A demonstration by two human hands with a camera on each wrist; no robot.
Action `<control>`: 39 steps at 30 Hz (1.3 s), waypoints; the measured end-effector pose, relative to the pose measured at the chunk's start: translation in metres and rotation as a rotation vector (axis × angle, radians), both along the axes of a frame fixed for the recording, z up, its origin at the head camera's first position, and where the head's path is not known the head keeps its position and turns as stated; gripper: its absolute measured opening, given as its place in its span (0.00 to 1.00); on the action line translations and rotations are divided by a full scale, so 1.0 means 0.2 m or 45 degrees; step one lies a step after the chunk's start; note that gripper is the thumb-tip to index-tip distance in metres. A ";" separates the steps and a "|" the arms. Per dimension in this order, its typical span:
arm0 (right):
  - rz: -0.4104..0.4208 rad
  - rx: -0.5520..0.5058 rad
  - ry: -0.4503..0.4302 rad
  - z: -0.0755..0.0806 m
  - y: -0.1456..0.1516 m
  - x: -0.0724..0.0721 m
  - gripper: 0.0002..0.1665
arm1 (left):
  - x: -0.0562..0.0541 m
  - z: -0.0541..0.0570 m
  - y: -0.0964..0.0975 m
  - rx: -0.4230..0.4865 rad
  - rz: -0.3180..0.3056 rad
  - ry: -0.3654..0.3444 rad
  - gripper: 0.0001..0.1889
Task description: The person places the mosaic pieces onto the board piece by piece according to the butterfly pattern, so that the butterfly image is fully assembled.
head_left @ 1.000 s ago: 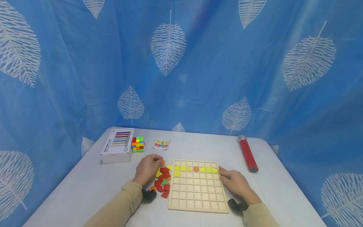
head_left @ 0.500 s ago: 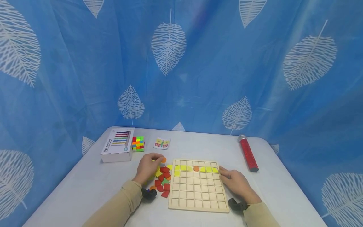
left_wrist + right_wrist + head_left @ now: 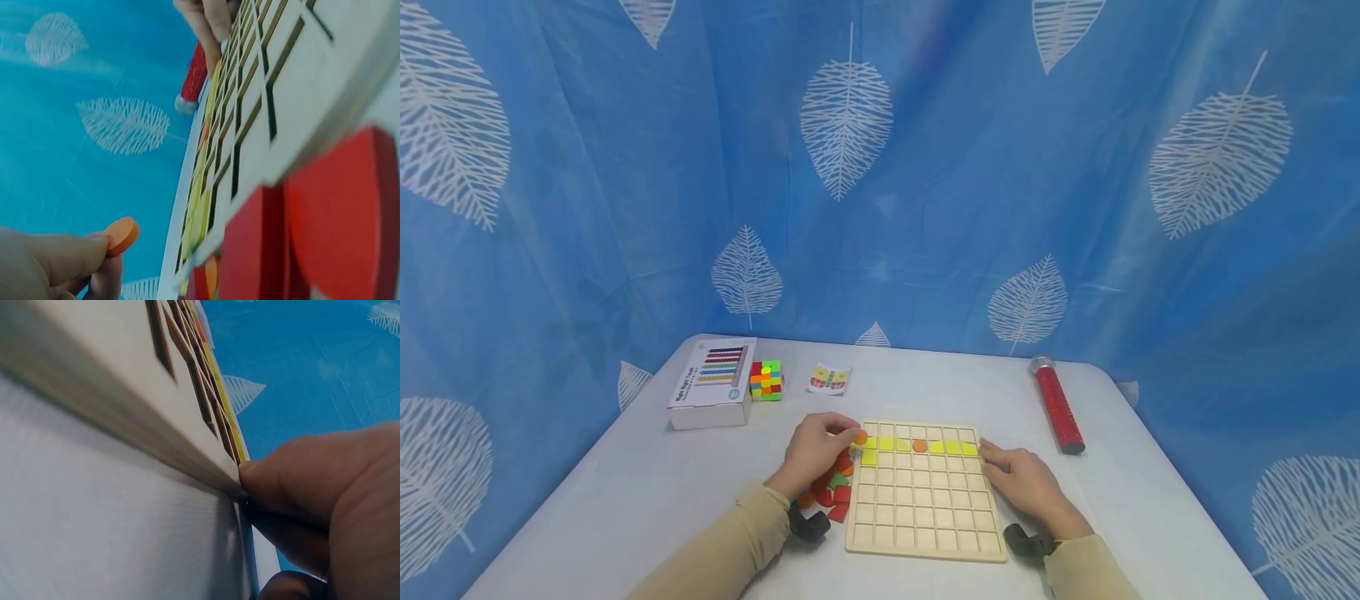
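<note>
My left hand (image 3: 815,448) pinches an orange disc (image 3: 122,235) between thumb and fingertips. In the head view the disc hangs by the upper left edge of a wooden grid board (image 3: 925,508), overlapping it. Yellow tiles (image 3: 953,448) and one orange disc (image 3: 920,447) lie along the board's second row, with another yellow tile (image 3: 868,457) below at the left. My right hand (image 3: 1026,483) holds the board's right edge near its upper corner, thumb at the rim in the right wrist view. Its other fingers are partly hidden there.
Loose red tiles (image 3: 842,495) and other coloured pieces lie left of the board, partly under my left hand. Behind are a white box (image 3: 711,387), a puzzle cube (image 3: 766,381) and a butterfly picture card (image 3: 828,380). A red glittery tube (image 3: 1057,408) lies at the right.
My left hand has carried the orange disc rightward from beyond the loose pieces to the board's left edge, now covering some of the pieces. The right hand and the board have stayed put.
</note>
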State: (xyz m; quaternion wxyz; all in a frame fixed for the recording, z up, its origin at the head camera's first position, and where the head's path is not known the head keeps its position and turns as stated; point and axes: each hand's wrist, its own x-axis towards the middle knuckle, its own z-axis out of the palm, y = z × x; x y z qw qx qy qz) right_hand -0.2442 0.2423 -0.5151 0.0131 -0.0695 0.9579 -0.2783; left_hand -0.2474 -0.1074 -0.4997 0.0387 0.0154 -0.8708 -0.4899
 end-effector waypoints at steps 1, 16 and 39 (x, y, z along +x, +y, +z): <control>-0.001 0.000 0.001 0.00 0.00 0.00 0.26 | 0.00 0.00 0.01 -0.018 -0.020 0.006 0.07; -0.003 -0.028 -0.021 -0.01 0.00 -0.01 0.26 | 0.03 -0.03 0.14 -0.171 -0.110 -0.040 0.05; -0.023 -0.037 -0.031 0.00 -0.01 -0.01 0.26 | 0.02 -0.06 0.15 -0.422 -0.215 0.110 0.07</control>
